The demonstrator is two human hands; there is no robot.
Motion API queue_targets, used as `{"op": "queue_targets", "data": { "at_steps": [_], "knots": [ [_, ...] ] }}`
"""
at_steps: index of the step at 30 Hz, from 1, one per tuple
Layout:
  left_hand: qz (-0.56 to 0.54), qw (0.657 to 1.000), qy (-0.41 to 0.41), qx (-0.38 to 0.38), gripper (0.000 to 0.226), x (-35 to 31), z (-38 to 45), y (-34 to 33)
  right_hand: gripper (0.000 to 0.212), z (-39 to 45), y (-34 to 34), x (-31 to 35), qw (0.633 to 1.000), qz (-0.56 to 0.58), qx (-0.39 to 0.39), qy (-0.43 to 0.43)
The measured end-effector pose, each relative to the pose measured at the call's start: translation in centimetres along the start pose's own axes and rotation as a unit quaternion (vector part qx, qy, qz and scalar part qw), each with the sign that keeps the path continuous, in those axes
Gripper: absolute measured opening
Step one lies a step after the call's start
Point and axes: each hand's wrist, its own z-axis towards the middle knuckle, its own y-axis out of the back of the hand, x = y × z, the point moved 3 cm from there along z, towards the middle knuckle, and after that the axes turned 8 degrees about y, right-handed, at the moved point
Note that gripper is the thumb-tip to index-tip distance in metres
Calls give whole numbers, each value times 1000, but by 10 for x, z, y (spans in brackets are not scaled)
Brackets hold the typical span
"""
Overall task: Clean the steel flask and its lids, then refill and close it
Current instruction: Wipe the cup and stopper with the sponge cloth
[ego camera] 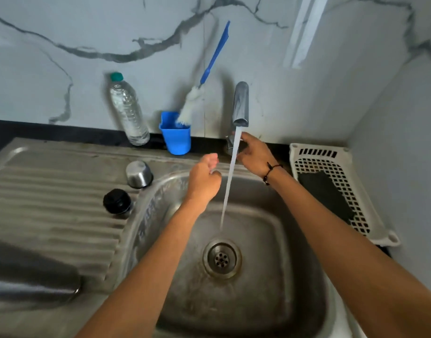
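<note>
Flask [31,281] lying on its side on my drainboard, both lids out, tap running.

My right hand [254,154] curls its fingers round the tap handle [230,142] at the base of the spout [241,103], and a stream of water [230,176] falls into the sink [295,240] toward the drain [221,258]. My left hand [204,178] hovers beside the stream, fingers curled, holding nothing. On the ribbed drainboard [51,203] the steel cup lid [139,174] sits upside down, the black stopper [117,201] just in front of it. Behind stand a plastic water bottle [128,111] and a blue cup [176,136] holding the bottle brush [202,84]. A white basket [341,191] lies to my right.
</note>
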Motion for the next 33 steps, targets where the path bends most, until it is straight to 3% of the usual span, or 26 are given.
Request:
{"op": "queue_targets", "data": {
  "at_steps": [3, 6, 9, 11, 14, 16, 18, 21, 23, 25, 27, 30, 33],
  "knots": [
    [-19, 1000, 6, 6, 54, 2, 21, -8, 51, 30, -11, -11, 999, -20, 34, -4],
    [-38, 999, 21, 9, 52, 9, 34, -14, 46, 34, -19, -23, 988, 147, 14, -41],
    [-51, 998, 32, 9, 49, 16, 40, -18, 42, 32, -24, -31, 908, 401, -68, -103],
    [-51, 998, 34, 15, 48, 19, 41, -19, 46, 31, -27, -35, 850, 505, -97, -115],
    [-52, 998, 29, 18, 47, 19, 41, -18, 48, 26, -30, -34, 841, 518, -116, -106],
    [-54, 998, 27, 19, 46, 20, 39, -20, 48, 17, -27, -31, 860, 488, -115, -101],
    [-52, 998, 22, 23, 44, 22, 32, -24, 48, 3, -17, -29, 901, 408, -97, -112],
    [-31, 998, 18, 56, 43, 31, 16, -40, 44, -29, 13, -31, 974, 177, -85, -109],
    [-16, 996, 12, 87, 44, 33, 4, -53, 29, -54, 44, -37, 992, 2, -110, -69],
    [-7, 994, 2, 111, 44, 30, -4, -66, 19, -78, 72, -53, 972, -197, -112, -65],
    [5, 991, -12, 134, 43, 22, -10, -80, 21, -100, 90, -75, 929, -344, -52, -128],
    [10, 987, -21, 161, 42, 9, -18, -97, 41, -122, 88, -101, 873, -427, 75, -223],
    [13, 983, -32, 183, 44, -3, -30, -107, 35, -122, 81, -105, 864, -454, 56, -209]
  ]
}}
